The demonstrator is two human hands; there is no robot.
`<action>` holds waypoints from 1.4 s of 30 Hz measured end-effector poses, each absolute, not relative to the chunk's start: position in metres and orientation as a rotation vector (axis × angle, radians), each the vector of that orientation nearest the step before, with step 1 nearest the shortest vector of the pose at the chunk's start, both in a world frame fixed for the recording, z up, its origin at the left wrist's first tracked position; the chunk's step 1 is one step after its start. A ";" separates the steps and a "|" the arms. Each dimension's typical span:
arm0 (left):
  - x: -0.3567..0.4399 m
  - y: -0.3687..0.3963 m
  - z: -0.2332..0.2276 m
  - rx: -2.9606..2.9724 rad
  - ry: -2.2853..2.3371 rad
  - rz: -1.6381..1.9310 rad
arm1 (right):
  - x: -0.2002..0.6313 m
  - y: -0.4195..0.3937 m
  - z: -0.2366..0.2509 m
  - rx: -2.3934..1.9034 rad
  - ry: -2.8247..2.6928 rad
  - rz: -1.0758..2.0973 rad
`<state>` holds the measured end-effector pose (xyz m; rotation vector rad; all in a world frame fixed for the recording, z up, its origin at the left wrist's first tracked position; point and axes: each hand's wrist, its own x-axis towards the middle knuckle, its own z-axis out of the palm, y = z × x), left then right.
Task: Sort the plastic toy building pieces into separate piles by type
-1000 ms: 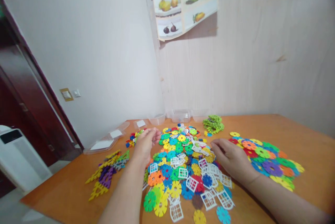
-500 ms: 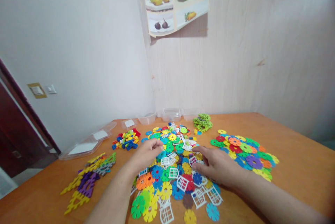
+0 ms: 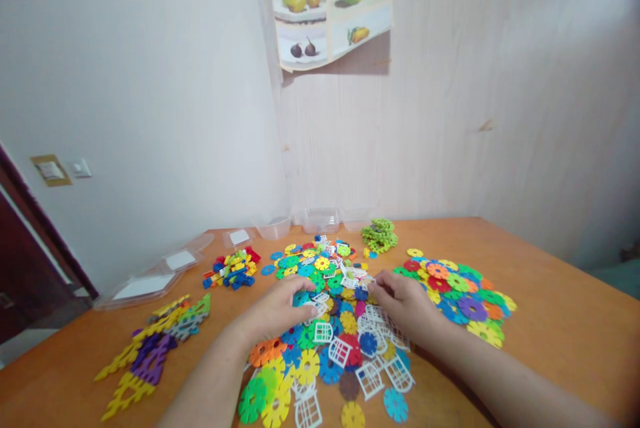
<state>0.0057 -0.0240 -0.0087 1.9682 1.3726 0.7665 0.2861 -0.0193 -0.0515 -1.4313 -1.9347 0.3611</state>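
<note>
left hand (image 3: 280, 308) pinching a white window piece (image 3: 314, 309) | right hand (image 3: 403, 301) fingers curled on central mixed pile (image 3: 330, 321), grip unclear | bench (image 3: 550, 321) | tip: lift white pieces singly, avoid scattering discs

Two bare forearms are seen, each ending in a bare hand: the left hand (image 3: 277, 309) and the right hand (image 3: 403, 300). No sleeves are worn as far as the arms are shown. No rings, watch, bracelets or gloves are seen on either.
</note>
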 end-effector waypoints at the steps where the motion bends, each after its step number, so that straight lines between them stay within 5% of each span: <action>1: 0.005 -0.024 -0.009 1.973 1.366 0.754 | 0.286 -0.019 -0.052 -1.420 -1.929 0.376; 33: -0.010 -0.014 -0.012 2.234 1.525 0.531 | 0.280 -0.028 -0.050 -1.252 -1.982 0.465; 42: 0.010 -0.017 -0.005 2.172 1.447 0.991 | 0.272 -0.040 -0.037 -1.211 -1.978 0.387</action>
